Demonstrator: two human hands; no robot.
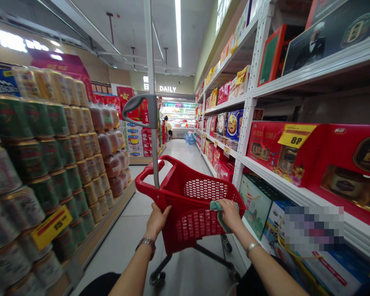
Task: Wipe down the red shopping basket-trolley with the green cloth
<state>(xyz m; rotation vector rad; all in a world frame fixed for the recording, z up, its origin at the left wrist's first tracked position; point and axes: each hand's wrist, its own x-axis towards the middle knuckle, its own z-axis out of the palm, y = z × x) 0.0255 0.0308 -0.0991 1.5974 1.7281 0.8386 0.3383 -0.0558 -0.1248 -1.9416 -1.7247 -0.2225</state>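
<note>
Centrally, a red perforated wheeled basket [200, 197] stands on the aisle floor [185, 153], long axis pointing down the aisle, grey handle [154, 135] upright. The left hand [157, 220] has its grip closed on the near rim; the right hand [232, 213] clasps a teal cloth [216, 205] against it. Stacked cans [49, 164] flank left, shelves [296, 194] right.

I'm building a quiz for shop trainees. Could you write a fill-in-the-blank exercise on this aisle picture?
1. The left hand grips the rim of the wheeled basket, whose colour is ____.
2. The right hand presses a teal ____ on that rim.
3. The yellow price tag on the red box at right reads ____.
Missing words: red; cloth; 88.
</note>
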